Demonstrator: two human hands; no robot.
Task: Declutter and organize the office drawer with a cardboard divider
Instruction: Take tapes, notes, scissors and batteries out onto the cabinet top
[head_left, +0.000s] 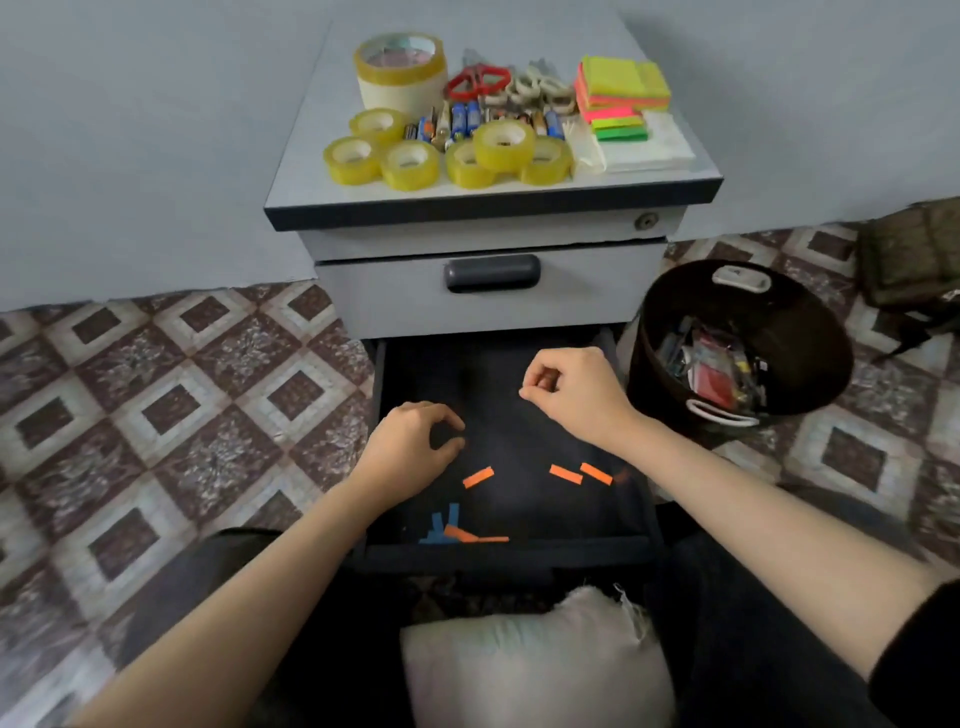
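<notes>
My left hand (410, 441) hovers over the left side of the open drawer (514, 431), its fingers (453, 420) loosely curled with a gap between thumb and forefinger and nothing in them. My right hand (571, 387) is further back over the drawer floor, thumb and forefinger tips pressed together. Whether they nip some tiny scrap I cannot tell. The drawer holds little but paper bits: one orange strip (478, 477) just ahead of my left hand, two orange strips (581, 473) near the right wall, and a small heap of blue strips (445, 522) with another orange piece (470, 535) at the front edge. The things worth keeping, tape rolls (410, 165), scissors (478, 83), batteries (465, 119) and sticky notes (621, 85), sit on the cabinet top (311, 156). The bin (810, 332) stands just to the right of the drawer. I see no cardboard divider anywhere. I judge the step to be clearing these last scraps. The strips lie flat on a dark floor, so I should slide a nail under one end or press and drag each to the wall, then pinch. I would gather several in one palm and carry them to the bin in a single trip, and check the front corners, where shadow could hide more.
</notes>
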